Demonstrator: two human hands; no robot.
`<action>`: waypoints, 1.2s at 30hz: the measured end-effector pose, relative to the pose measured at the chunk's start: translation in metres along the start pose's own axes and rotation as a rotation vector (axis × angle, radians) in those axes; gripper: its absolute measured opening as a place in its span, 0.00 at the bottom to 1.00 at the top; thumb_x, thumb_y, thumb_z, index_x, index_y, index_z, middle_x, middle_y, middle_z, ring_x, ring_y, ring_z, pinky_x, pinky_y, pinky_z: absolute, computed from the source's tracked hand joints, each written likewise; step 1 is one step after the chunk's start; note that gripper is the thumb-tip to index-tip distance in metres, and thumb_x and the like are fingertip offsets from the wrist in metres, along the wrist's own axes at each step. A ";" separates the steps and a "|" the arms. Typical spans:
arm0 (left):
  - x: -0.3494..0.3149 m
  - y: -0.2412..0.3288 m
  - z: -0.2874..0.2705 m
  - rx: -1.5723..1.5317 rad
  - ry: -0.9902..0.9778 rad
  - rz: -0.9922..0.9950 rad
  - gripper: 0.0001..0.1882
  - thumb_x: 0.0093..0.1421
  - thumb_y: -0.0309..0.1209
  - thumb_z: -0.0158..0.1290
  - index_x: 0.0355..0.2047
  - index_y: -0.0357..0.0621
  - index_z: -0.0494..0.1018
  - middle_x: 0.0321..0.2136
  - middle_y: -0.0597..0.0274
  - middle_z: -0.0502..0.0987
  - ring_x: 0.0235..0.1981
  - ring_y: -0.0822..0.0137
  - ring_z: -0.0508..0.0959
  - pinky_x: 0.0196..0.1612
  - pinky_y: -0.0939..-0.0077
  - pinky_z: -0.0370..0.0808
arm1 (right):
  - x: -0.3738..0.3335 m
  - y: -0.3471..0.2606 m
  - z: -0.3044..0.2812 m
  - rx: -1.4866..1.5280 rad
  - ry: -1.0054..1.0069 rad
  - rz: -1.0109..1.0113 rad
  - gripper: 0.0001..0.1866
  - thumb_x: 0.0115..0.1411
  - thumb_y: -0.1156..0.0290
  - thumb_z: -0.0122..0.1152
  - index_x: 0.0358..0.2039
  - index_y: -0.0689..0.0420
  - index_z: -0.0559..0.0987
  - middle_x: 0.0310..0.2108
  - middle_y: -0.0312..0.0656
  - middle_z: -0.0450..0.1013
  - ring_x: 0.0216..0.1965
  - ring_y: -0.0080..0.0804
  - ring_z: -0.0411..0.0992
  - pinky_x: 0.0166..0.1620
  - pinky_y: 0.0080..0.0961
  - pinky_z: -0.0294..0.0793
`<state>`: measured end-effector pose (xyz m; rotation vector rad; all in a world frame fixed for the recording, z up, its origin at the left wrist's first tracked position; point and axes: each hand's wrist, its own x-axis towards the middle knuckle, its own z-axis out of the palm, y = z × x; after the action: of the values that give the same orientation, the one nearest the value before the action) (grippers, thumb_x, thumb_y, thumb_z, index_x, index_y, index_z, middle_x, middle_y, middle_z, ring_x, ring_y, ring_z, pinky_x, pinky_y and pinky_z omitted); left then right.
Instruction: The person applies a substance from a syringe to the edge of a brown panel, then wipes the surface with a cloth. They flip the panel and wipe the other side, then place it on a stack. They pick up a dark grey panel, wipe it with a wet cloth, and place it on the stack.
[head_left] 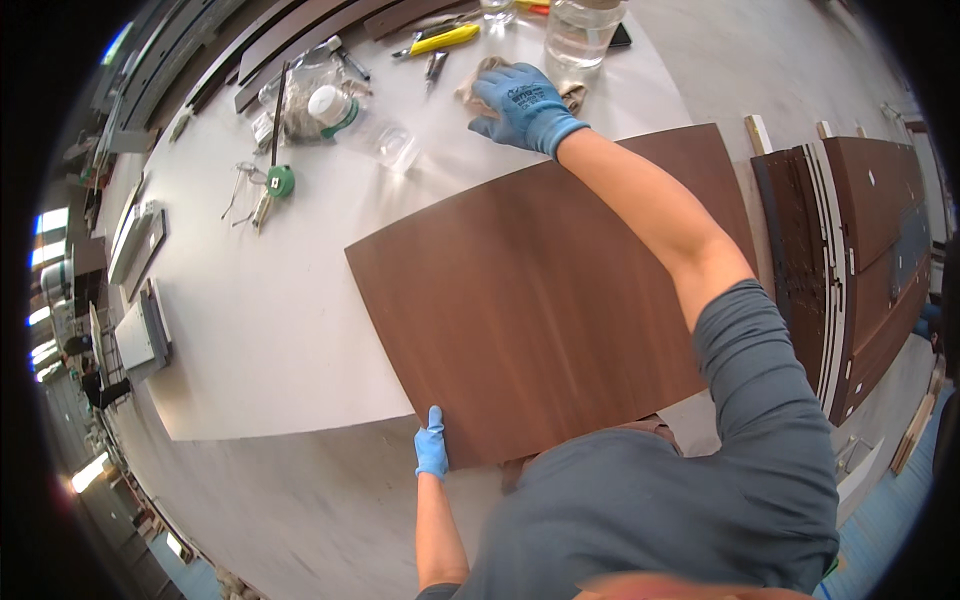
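Observation:
A dark brown wooden panel [530,310] lies partly on the white table, its near edge reaching past the table toward my body. My left hand [431,452], in a blue glove, grips the panel's near left corner, with the thumb up along the edge; some fingers are hidden. Beyond the panel's far edge, my right hand [522,105], also gloved in blue, closes over a crumpled beige cloth [468,94] on the table. Just past that hand stands a large clear jar [582,35] of liquid.
On the white table [270,350] are a yellow utility knife [444,39], a clear plastic bottle [385,140], a green tape measure [280,181] and a clear bag [305,100]. Stacked brown panels [875,230] stand at the right. A person [95,385] is far left.

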<state>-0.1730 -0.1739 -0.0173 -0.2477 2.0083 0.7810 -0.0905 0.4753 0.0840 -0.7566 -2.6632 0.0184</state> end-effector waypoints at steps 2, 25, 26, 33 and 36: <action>-0.005 0.004 -0.001 -0.022 0.012 -0.014 0.41 0.64 0.61 0.63 0.54 0.27 0.78 0.45 0.57 0.83 0.45 0.67 0.80 0.51 0.69 0.78 | -0.007 -0.008 0.041 -0.056 -0.033 0.027 0.32 0.60 0.40 0.64 0.60 0.44 0.77 0.64 0.44 0.69 0.70 0.45 0.63 0.69 0.44 0.61; -0.060 -0.050 -0.025 -0.645 -0.403 -0.174 0.28 0.72 0.50 0.58 0.61 0.44 0.73 0.56 0.59 0.80 0.55 0.59 0.81 0.56 0.55 0.80 | -0.225 -0.306 -0.002 0.515 -0.286 -0.532 0.33 0.52 0.56 0.74 0.60 0.47 0.79 0.70 0.36 0.69 0.72 0.33 0.65 0.76 0.64 0.51; -0.062 -0.048 -0.025 -0.606 -0.376 -0.169 0.27 0.71 0.50 0.58 0.61 0.44 0.73 0.56 0.59 0.80 0.55 0.59 0.81 0.55 0.55 0.81 | -0.209 -0.304 0.007 0.501 -0.285 -0.510 0.34 0.52 0.54 0.74 0.60 0.47 0.79 0.70 0.36 0.68 0.71 0.34 0.65 0.76 0.63 0.51; -0.056 -0.064 -0.021 -0.855 -0.493 -0.112 0.32 0.70 0.48 0.61 0.64 0.38 0.71 0.58 0.56 0.79 0.58 0.58 0.79 0.61 0.52 0.77 | -0.036 -0.303 0.098 0.093 -0.161 -0.276 0.30 0.72 0.48 0.51 0.69 0.46 0.69 0.77 0.35 0.57 0.79 0.37 0.50 0.77 0.52 0.46; -0.042 -0.073 -0.018 -0.994 -0.624 -0.085 0.37 0.73 0.56 0.51 0.66 0.36 0.69 0.62 0.54 0.76 0.63 0.55 0.75 0.65 0.48 0.72 | -0.071 -0.319 0.085 0.111 -0.120 -0.307 0.28 0.68 0.56 0.59 0.66 0.52 0.72 0.74 0.41 0.62 0.74 0.40 0.61 0.76 0.47 0.52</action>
<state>-0.1288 -0.2476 -0.0071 -0.5624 0.9059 1.5321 -0.2259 0.1729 0.0155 -0.3161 -2.8360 0.1343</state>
